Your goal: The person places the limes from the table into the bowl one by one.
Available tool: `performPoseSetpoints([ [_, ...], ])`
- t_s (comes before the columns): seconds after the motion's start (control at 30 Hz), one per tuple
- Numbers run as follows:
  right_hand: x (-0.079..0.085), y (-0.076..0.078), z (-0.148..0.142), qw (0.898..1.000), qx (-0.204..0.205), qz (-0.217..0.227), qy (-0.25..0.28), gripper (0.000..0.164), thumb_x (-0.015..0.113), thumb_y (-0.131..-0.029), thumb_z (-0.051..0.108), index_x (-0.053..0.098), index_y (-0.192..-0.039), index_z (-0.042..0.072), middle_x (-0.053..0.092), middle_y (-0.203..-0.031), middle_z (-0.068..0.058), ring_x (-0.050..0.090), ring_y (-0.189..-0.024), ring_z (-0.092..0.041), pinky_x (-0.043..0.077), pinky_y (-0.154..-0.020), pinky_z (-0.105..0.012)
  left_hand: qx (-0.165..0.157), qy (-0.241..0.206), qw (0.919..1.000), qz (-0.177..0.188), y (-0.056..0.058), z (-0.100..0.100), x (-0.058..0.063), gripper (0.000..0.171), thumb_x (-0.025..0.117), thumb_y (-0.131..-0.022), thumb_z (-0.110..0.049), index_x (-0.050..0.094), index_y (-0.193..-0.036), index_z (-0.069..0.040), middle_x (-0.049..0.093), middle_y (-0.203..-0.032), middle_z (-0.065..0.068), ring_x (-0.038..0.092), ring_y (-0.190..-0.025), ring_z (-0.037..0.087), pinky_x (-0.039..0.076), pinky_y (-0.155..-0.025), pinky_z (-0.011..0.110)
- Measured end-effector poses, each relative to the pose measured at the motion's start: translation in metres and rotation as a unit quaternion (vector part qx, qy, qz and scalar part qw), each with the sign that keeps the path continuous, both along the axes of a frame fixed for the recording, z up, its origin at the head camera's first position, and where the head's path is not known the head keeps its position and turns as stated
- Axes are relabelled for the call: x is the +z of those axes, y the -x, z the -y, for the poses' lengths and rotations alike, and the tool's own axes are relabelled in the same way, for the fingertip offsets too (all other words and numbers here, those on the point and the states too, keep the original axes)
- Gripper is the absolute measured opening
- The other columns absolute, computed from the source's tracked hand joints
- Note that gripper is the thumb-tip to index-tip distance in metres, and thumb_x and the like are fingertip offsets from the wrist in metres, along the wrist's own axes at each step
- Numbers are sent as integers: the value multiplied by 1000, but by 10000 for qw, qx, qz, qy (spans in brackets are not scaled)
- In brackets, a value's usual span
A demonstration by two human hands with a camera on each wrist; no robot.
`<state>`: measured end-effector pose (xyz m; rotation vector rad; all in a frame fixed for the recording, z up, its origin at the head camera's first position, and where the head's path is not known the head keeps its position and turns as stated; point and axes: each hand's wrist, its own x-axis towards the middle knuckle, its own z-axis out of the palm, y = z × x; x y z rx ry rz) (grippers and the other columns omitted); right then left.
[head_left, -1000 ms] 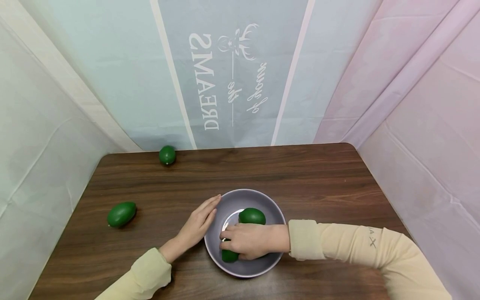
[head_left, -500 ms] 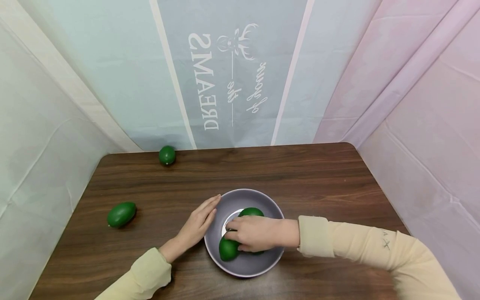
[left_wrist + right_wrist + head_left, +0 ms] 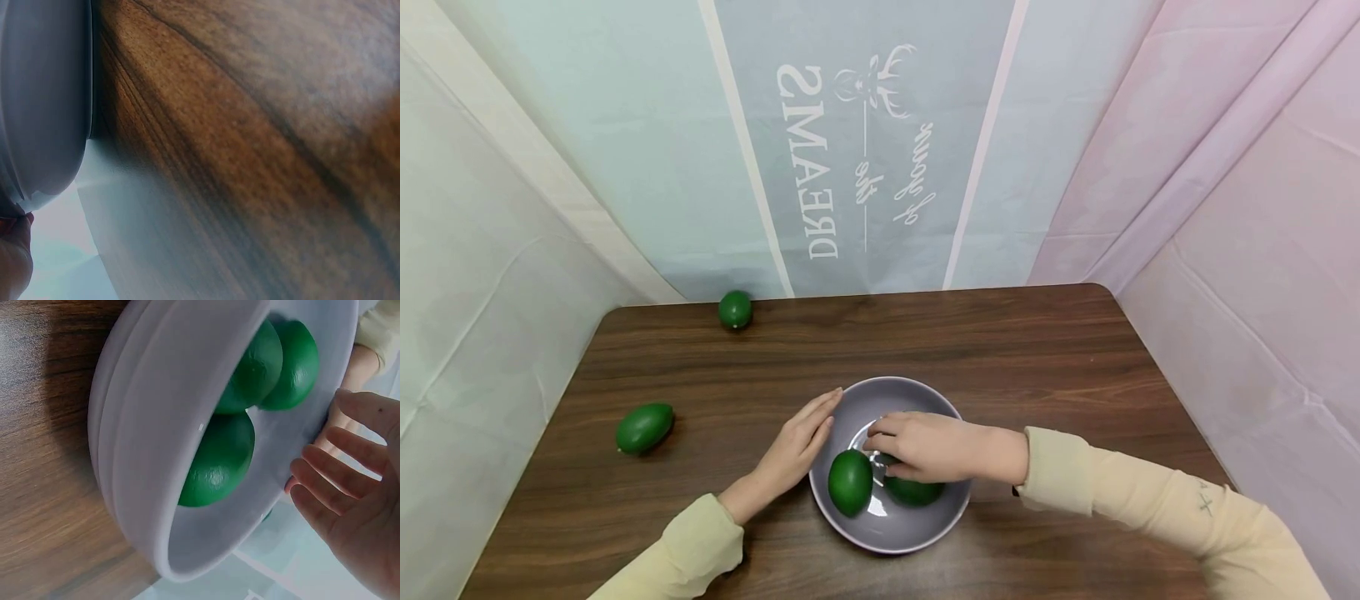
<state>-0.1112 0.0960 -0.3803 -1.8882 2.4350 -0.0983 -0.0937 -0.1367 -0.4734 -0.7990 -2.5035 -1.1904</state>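
A grey bowl (image 3: 880,542) sits on the wooden table and holds three green limes. One lime (image 3: 850,483) lies at the bowl's left side and another lime (image 3: 916,493) lies partly under my right hand. The third is hidden by that hand in the head view; the right wrist view shows all three, with a lime (image 3: 219,462) nearest that camera. My right hand (image 3: 928,447) is over the bowl with fingers extended, and the right wrist view shows nothing in its palm. My left hand (image 3: 793,442) rests straight fingers against the bowl's left rim.
Another lime (image 3: 645,428) lies on the table (image 3: 1037,350) at the left, and one more lime (image 3: 735,309) stands by the back edge. Cloth walls (image 3: 1000,208) enclose the table at the back and both sides.
My right hand has let go of the lime at the bowl's left and drawn away to the right and slightly back. The left hand stays at the rim.
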Motion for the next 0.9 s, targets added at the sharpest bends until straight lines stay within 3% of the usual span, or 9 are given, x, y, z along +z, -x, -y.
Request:
performPoseSetpoints([
  [0.53, 6, 7, -16, 9951, -681, 546, 457, 38, 61, -88, 25, 55, -120, 6, 57, -115, -4, 53, -108, -16, 44, -94, -29, -23, -17, 10000, 86, 0, -1, 1, 38, 50, -92, -3, 48, -131, -1, 47, -134, 10, 45, -122, 24, 39, -99, 38],
  [0.9, -2, 10, -27, 9888, -894, 616, 1024, 35, 63, -86, 22, 58, -116, 5, 57, -114, -4, 53, -107, -16, 45, -92, -29, 31, -14, 10000, -8, -1, 0, 1, 39, 51, -91, -2, 49, -130, -1, 48, -133, 9, 46, -121, 24, 38, -100, 36],
])
